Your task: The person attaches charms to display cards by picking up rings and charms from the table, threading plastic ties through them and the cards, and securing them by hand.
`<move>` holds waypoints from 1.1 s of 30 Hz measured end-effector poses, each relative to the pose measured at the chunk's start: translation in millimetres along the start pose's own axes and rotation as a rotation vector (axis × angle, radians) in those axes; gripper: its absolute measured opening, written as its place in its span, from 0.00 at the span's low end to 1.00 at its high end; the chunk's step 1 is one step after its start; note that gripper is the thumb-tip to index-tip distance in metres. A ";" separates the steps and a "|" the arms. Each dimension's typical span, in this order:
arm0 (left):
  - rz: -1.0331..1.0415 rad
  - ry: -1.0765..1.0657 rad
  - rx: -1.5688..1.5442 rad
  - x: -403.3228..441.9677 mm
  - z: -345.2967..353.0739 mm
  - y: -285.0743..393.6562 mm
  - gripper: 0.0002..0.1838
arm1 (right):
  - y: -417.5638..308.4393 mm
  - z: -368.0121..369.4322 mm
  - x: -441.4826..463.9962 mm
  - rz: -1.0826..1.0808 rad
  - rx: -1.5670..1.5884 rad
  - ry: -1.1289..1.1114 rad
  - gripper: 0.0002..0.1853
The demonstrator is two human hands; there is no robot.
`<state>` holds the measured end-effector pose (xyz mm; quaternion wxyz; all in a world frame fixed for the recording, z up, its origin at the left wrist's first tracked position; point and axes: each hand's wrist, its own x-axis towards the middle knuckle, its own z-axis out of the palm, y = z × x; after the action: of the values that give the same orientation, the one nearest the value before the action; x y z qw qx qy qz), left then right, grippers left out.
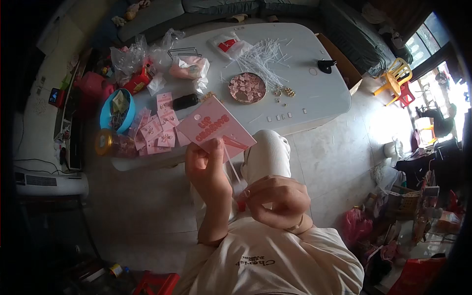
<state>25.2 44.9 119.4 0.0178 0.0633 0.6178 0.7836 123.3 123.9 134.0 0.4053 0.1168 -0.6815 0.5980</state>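
Observation:
A pink printed card (209, 125) is pinched in my left hand (209, 167), raised over the table's near edge. From the card a thin pale strip (232, 166) slants down to my right hand (279, 199), whose fingers are closed around its lower end near a small ring-like end. Beyond the card, a round tray (247, 88) holds pink heart-like pieces, with gold beads (284, 91) beside it. More pink cards (160, 129) with small items on them lie in a pile to the left. White plastic strips (265, 61) are heaped behind the tray.
The pale table (324, 105) spans the upper middle. On its left stand a blue bowl (118, 110), a gold-lidded jar (110, 142) and clear plastic bags (142, 59). A black object (325, 66) lies at the right. Yellow chair (393, 78) and clutter stand on the right floor.

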 end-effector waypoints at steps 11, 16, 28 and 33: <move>-0.039 -0.134 -0.112 -18.9 -1.6 3.6 0.10 | 30.7 9.7 11.6 0.039 -0.581 0.227 0.13; -0.039 -0.208 -0.072 -17.4 -10.0 -6.5 0.12 | 29.5 6.7 11.4 -0.021 -0.766 0.203 0.13; 0.014 -0.171 0.135 -18.1 -22.9 -10.2 0.12 | 20.2 -26.9 11.4 0.260 -0.316 -0.023 0.08; 0.097 -0.220 0.048 -22.1 -19.5 -2.8 0.11 | 9.0 -27.5 12.0 0.356 -0.217 -0.142 0.05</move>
<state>44.6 24.4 110.5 0.0463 0.1791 0.6271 0.7567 121.1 155.2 134.6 0.2544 -0.0077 -0.7787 0.5735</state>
